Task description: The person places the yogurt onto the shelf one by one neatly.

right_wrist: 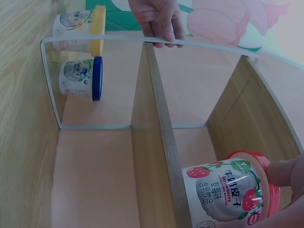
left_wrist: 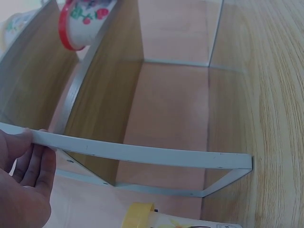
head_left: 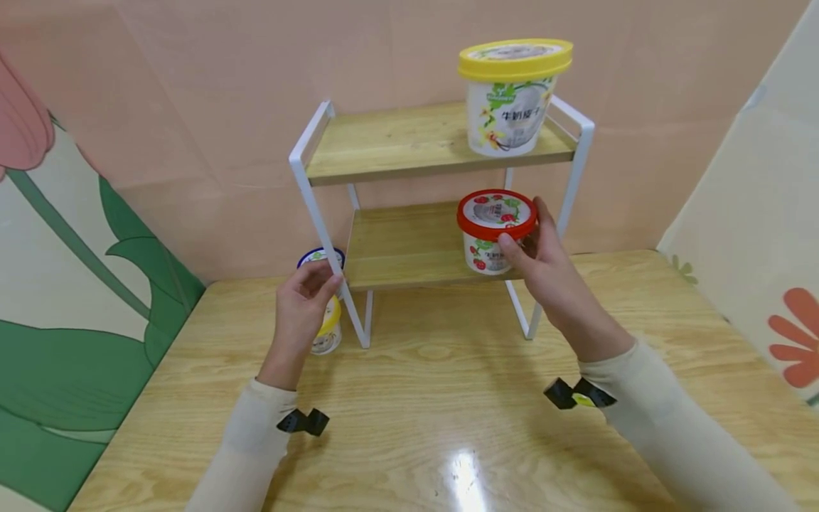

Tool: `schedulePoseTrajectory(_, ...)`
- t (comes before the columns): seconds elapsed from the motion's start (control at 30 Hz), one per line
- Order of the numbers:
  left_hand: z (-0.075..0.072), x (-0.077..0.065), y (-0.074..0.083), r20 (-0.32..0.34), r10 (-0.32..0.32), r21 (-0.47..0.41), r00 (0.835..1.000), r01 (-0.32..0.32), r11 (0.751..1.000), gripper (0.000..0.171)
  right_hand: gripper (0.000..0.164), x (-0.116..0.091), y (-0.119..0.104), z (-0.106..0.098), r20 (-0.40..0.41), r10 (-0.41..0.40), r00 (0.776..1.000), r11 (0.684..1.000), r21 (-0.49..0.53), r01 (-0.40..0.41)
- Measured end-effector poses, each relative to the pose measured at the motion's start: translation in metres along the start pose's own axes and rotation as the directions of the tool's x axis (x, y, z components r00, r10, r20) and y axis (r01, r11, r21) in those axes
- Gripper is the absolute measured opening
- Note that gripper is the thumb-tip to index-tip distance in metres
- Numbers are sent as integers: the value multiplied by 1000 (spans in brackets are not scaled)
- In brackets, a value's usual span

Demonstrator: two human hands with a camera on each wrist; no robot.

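Observation:
My right hand [head_left: 553, 284] grips a white tub with a red lid [head_left: 495, 213] and strawberry pictures. The tub stands upright at the right end of the lower board [head_left: 409, 245] of a two-tier shelf. In the right wrist view its strawberry label [right_wrist: 228, 192] shows, with part of the hand at the frame's edge. On the other side, my left hand [head_left: 296, 320] holds the shelf's white metal side frame [left_wrist: 133, 149] near the lower board, thumb on one side and fingers on the other.
A larger yellow-lidded tub [head_left: 512, 107] stands on the upper board's right end. Left of the shelf, on the wooden table [head_left: 416, 398], are a smaller yellow-lidded tub [right_wrist: 76, 40] and a blue-lidded tub [right_wrist: 80, 78]. A pink backdrop hangs behind.

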State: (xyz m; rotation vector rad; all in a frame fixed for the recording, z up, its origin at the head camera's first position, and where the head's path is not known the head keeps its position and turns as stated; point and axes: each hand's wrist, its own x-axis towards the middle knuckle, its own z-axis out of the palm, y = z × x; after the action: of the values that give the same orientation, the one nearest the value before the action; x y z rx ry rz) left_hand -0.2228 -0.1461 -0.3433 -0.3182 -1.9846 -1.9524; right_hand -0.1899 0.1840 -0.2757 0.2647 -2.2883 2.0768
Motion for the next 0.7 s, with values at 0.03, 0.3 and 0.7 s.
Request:
schedulePoseTrajectory(0.03,0,0,0,1,-1,1,1000,1,1000,25,88,0,0,0,-5,2,1000,1000,1,-2)
schedulePoseTrajectory(0.3,0,0,1,9,17,2,1000,-17,1000,25,90,-5,5,-3,25,-60,998,997,-44,61)
schedulePoseTrajectory(0.7,1,-1,-1,5,20,5,1000,-20,1000,25,81,-44,21,-9,-6,-37,999,963,-266,34)
